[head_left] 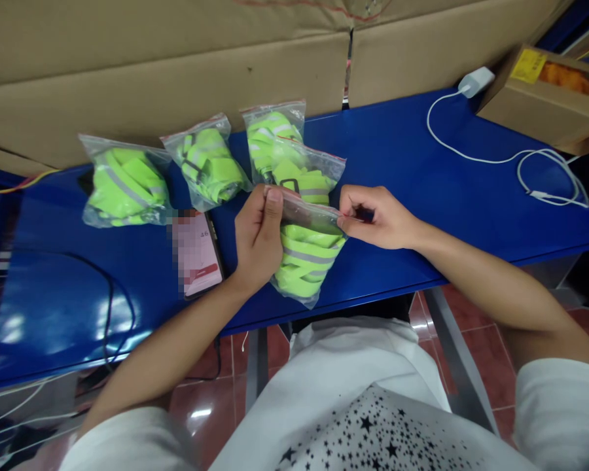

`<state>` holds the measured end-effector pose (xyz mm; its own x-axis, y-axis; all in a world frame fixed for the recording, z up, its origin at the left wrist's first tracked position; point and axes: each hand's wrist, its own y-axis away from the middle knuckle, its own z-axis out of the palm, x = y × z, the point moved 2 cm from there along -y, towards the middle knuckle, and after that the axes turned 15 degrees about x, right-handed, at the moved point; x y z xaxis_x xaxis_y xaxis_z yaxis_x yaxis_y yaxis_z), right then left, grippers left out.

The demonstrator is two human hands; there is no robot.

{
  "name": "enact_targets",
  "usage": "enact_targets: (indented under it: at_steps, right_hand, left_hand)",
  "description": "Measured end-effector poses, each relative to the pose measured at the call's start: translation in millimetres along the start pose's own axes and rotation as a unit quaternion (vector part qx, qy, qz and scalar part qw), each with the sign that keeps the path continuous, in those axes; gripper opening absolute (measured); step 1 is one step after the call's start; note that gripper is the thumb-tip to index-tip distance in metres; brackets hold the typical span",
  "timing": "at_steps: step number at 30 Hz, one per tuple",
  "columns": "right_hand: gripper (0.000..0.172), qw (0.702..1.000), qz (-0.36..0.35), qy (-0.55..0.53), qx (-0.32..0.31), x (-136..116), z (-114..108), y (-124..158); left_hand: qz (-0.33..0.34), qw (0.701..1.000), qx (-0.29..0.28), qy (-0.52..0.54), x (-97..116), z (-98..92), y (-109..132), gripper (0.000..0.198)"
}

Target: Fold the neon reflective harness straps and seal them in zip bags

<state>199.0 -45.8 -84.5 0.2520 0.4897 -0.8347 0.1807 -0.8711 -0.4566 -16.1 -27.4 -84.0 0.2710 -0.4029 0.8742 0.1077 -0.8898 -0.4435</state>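
A clear zip bag (308,258) with folded neon-yellow straps and grey reflective stripes inside hangs between my two hands at the table's front edge. My left hand (260,235) grips its top left corner, thumb pressed on the zip strip. At the top right corner, my right hand (375,217) pinches the same strip between thumb and fingers. Just behind this bag lies another bag of yellow straps (307,180), with a black buckle showing. It partly covers a further bag (271,134). Two more filled bags (211,163) (127,183) lie to the left.
Left of my left hand a phone (199,252) lies on the blue table (387,150). A white charger (476,82) with its looped cable and a cardboard box (544,98) are at the right. Cardboard panels (167,65) stand along the back. A dark cable (110,307) crosses the left side.
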Motion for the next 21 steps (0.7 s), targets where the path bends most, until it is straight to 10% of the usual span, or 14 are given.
enact_targets:
  at_steps: [21]
  right_hand:
    - [0.015, 0.991, -0.107, 0.080, 0.013, -3.4, 1.1, 3.4]
  left_hand:
    - [-0.015, 1.000, 0.002, -0.016, 1.9, 1.0, 0.5, 0.040]
